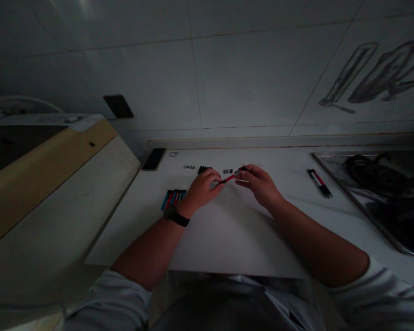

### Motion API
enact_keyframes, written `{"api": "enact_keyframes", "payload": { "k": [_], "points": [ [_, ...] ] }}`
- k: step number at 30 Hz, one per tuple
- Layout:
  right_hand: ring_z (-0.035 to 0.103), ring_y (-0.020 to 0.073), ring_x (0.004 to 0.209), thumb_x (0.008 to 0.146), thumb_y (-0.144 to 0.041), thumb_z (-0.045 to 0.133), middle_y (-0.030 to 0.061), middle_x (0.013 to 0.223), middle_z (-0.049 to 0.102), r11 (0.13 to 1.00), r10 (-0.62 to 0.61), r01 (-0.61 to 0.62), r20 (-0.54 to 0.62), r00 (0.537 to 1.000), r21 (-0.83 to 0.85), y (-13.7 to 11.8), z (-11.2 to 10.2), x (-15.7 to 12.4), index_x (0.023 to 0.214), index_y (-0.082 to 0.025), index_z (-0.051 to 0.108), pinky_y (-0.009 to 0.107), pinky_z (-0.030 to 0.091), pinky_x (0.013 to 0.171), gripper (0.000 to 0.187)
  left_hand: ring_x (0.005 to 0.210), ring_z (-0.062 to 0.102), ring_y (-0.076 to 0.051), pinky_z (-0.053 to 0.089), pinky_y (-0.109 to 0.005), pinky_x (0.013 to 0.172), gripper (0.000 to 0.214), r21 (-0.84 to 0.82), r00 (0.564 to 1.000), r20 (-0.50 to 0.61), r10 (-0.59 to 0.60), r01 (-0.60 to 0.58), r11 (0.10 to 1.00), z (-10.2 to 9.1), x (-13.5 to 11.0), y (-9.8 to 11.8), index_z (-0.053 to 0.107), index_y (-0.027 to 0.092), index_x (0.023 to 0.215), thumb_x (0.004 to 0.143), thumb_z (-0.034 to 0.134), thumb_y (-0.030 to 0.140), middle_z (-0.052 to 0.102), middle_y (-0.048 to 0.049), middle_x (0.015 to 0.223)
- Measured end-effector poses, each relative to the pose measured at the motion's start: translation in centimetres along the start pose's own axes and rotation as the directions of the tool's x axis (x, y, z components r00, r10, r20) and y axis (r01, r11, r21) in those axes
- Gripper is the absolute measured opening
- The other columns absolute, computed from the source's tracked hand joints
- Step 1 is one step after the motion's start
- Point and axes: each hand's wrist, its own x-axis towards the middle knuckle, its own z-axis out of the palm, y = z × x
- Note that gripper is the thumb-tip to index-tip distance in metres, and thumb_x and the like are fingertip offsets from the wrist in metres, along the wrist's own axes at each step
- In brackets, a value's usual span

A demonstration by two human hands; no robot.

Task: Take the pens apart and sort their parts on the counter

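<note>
A red pen (229,178) with dark ends is held slantwise above the white counter, between both hands. My left hand (204,186), with a dark band on its wrist, pinches the pen's lower black end. My right hand (258,182) grips the other end, where a greyish part shows; the fingers hide some of it. Beside my left wrist lies a row of blue and red pen barrels (173,197). Behind the hands are small black parts (204,169), tiny silvery pieces (189,167) and several small dark pieces (228,171), too small to name.
A phone (153,159) and a thin ring (174,154) lie at the back left. Red and black pens (319,183) rest on the right, beside a metal-rimmed cooktop (359,207). A pale panel (72,193) rises along the left. Tiled wall (241,82) closes off the back.
</note>
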Motion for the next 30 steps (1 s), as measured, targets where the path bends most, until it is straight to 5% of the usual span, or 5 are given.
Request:
{"api": "enact_keyframes", "payload": {
  "k": [5, 13, 30],
  "points": [
    [0.070, 0.0181, 0.088, 0.078, -0.046, 0.080, 0.0019, 0.098, 0.072, 0.999, 0.028, -0.028, 0.006, 1.000, 0.033, -0.1, 0.0, 0.1, 0.090, -0.024, 0.061, 0.043, 0.063, 0.087, 0.031, 0.107, 0.064, -0.021, 0.053, -0.039, 0.095, 0.019, -0.022, 0.983, 0.177, 0.040, -0.037, 0.999, -0.1, 0.0, 0.5, 0.067, 0.020, 0.104, 0.103, 0.057, 0.037, 0.066, -0.0082, 0.111],
    [0.063, 0.0142, 0.071, 0.081, -0.049, 0.075, -0.0010, 0.092, 0.068, 0.992, -0.039, 0.029, -0.082, 0.996, -0.119, -0.4, -0.7, 0.5, 0.124, -0.030, 0.056, 0.030, 0.059, 0.059, 0.051, 0.101, 0.063, -0.020, 0.053, -0.038, 0.092, 0.031, 0.029, 0.981, 0.195, 0.007, -0.013, 1.000, 0.1, -0.1, 0.1, 0.066, 0.019, 0.105, 0.109, 0.043, 0.039, 0.067, -0.0079, 0.107],
    [0.062, 0.0137, 0.065, 0.080, -0.046, 0.074, -0.0026, 0.084, 0.064, 0.995, -0.032, 0.021, -0.107, 0.994, -0.102, -0.9, -1.1, 0.9, 0.107, -0.028, 0.060, 0.030, 0.057, 0.055, 0.036, 0.099, 0.064, -0.020, 0.053, -0.037, 0.090, 0.033, 0.047, 0.970, 0.241, 0.032, -0.045, 0.998, 0.1, -0.2, -0.1, 0.068, 0.019, 0.103, 0.110, 0.042, 0.038, 0.067, -0.0072, 0.105]
  ]
}}
